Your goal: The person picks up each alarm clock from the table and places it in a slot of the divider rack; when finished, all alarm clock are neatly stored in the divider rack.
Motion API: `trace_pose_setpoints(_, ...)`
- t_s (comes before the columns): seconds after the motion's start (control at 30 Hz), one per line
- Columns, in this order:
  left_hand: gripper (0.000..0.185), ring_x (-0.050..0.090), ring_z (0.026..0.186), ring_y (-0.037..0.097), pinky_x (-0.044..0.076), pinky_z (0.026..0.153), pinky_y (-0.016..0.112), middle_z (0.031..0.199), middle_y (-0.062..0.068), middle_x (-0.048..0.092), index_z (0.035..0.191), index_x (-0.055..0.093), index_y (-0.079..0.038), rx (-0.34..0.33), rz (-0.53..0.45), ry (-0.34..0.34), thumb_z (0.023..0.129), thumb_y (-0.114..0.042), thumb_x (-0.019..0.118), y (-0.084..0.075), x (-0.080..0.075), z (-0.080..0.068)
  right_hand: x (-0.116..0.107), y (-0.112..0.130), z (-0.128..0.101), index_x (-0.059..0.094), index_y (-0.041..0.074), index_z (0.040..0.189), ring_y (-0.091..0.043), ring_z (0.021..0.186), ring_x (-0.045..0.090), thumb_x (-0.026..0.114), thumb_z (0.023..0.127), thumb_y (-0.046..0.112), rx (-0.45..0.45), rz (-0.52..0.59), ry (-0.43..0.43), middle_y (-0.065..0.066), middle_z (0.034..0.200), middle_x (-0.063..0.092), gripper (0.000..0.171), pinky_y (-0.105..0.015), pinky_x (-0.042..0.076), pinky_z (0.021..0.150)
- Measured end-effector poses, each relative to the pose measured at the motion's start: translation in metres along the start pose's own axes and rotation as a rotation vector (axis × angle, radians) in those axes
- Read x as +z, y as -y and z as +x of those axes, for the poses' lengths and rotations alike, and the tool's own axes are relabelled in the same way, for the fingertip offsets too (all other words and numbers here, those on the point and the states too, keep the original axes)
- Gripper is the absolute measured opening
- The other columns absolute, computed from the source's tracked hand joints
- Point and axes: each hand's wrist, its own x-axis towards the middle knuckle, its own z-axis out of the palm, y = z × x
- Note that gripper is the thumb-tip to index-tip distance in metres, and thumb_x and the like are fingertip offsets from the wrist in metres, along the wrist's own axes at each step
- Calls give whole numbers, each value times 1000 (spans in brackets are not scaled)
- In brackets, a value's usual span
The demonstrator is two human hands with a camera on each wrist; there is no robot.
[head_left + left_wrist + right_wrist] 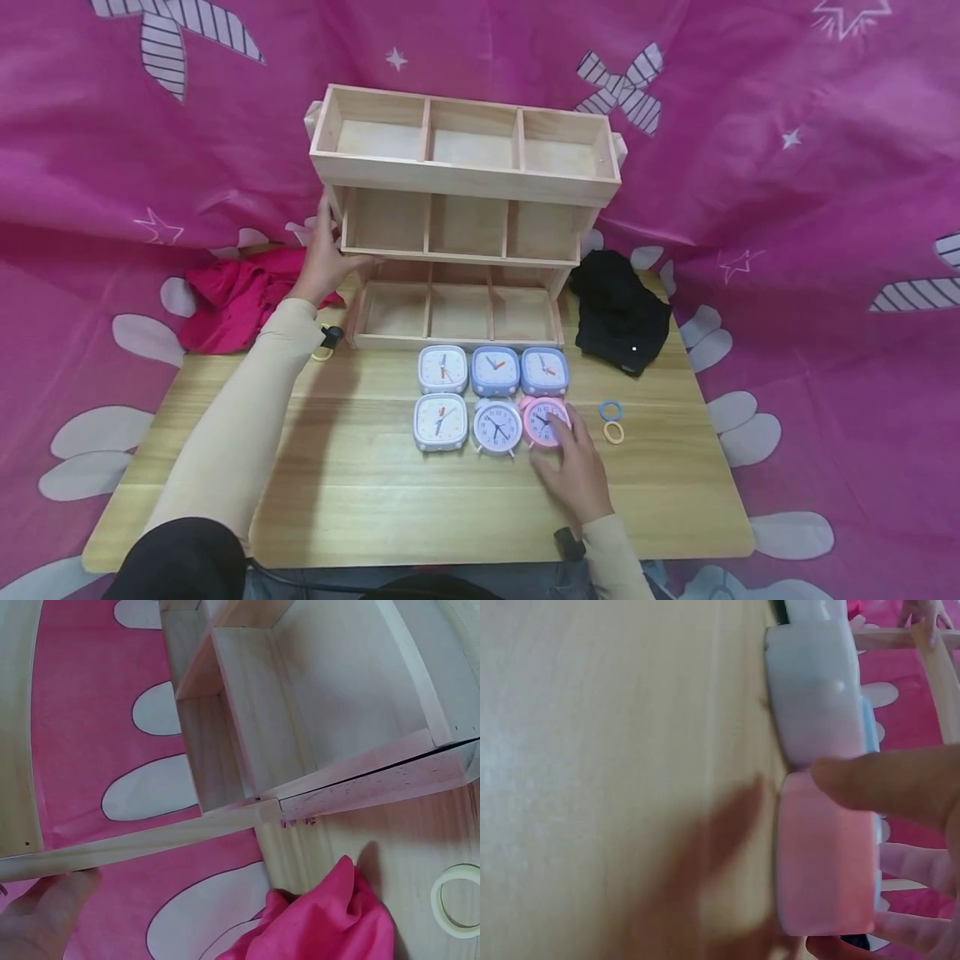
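A three-tier wooden organizer (pixel 465 171) with compartments stands at the back of the table. My left hand (pixel 327 265) grips its left side, fingers up along the frame and thumb below the middle tier. In the left wrist view, part of that hand (pixel 49 915) touches a wooden strut (pixel 135 838). My right hand (pixel 577 468) holds a round pink alarm clock (pixel 543 421), one finger over its face. Beside it are a round pale alarm clock (pixel 497 427) and a square white clock (pixel 439 422). Behind these stand a white clock (pixel 442 369) and two blue clocks (pixel 495 372).
Crumpled red cloth (pixel 232 300) lies left of the organizer. To its right is a black cloth item (pixel 621 312). A blue ring (pixel 611 410) and a yellow ring (pixel 613 432) rest right of the clocks. Pink patterned curtain (pixel 787 250) surrounds the table (pixel 420 508).
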Motion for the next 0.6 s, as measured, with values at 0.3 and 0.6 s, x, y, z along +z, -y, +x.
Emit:
trace_pose_setpoints(0.3,138,33,157,44,37,129,58,174,14,19,172,-6,-32,22,3,12,79,7,89,0,2,2,10,-15,14,66,23,134,-43,142,55,93,83,30,11,72,-37,-13,159,51,58,-64,53,113)
trace_pose_setpoints(0.6,140,33,158,39,39,128,59,177,9,16,172,-8,-35,26,-6,23,80,9,88,1,-1,-1,8,-19,13,72,19,124,-36,136,60,98,77,29,-8,168,-64,-9,153,59,55,-52,60,108)
